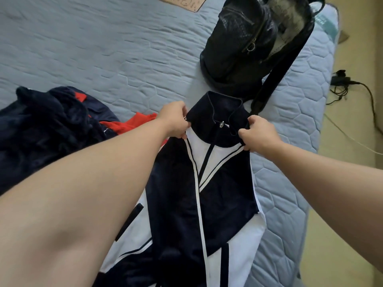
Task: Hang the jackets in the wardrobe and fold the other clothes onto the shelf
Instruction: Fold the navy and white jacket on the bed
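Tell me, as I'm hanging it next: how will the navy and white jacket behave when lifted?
Probably floppy: the jacket sags limp below the left hand and right hand pinching its shoulders. Its smooth-looking fabric may slip in a loose grip. Likely light: pinches alone hold it.

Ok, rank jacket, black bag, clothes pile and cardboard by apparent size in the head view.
1. jacket, though nearest the camera.
2. black bag and clothes pile: too alike to rank.
3. cardboard, cropped by the frame.
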The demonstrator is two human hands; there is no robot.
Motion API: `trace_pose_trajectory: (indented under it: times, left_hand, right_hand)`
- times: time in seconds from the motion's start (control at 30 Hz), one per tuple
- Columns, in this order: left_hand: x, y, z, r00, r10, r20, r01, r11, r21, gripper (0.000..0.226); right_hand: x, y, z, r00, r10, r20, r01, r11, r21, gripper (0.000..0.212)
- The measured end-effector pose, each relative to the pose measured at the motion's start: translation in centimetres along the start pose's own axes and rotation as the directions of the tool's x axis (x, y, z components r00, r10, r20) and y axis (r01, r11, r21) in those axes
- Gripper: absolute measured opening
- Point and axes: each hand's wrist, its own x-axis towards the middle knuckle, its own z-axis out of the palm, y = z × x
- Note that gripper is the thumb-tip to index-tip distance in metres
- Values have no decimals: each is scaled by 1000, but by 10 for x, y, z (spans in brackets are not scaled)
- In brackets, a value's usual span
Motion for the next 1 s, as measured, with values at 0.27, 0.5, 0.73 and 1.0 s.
trace_pose_trajectory:
  times: [0.27, 0.5, 0.73, 1.0]
  left_hand:
    - [-82, -32, -17, 985, 160, 59, -163, 985, 51, 25]
    - [-164, -78, 9, 944, 319, 83, -329, 930, 164, 21]
    - [-232, -157, 53, 877, 432, 211, -481, 792, 376, 30]
    - [-273, -246, 91, 798, 436, 416, -603, 598, 529, 32]
  right_hand:
    - [-101, -8, -4, 992, -114, 50, 123, 965, -232, 12]
    - [-205, 22, 44, 920, -356, 161, 372, 670, -643, 25]
    - [-273, 58, 119, 771, -506, 387, 622, 470, -626, 24]
    - [-326, 88, 206, 736, -475, 482, 668, 395, -630, 23]
